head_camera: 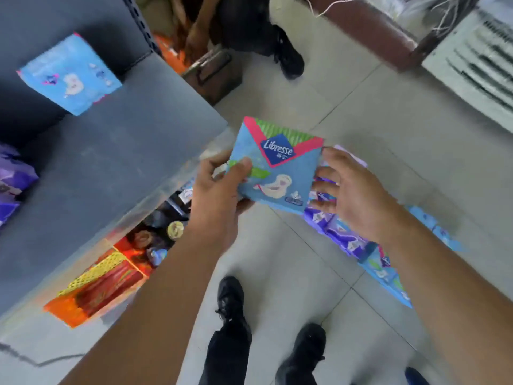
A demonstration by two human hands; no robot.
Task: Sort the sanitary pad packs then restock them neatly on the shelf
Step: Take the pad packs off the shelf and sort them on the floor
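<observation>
Left hand (219, 187) is pinching the flat blue Libresse pad pack (277, 168) just off the grey metal shelf's (125, 151) front corner; right hand (352, 190) is hovering beside it, fingers spread apart.

The left hand (222, 184) grips the left edge of a blue Libresse pack (280, 173), thumb on its face, above the tiled floor (361, 112). The right hand (352, 195), fingers spread, touches the pack's right edge. A second blue pack (70, 75) lies on the grey shelf (125, 151). Purple and blue packs (347, 237) lie in a row on the floor beneath the right hand. Purple packs (14, 182) sit at the shelf's left edge.
</observation>
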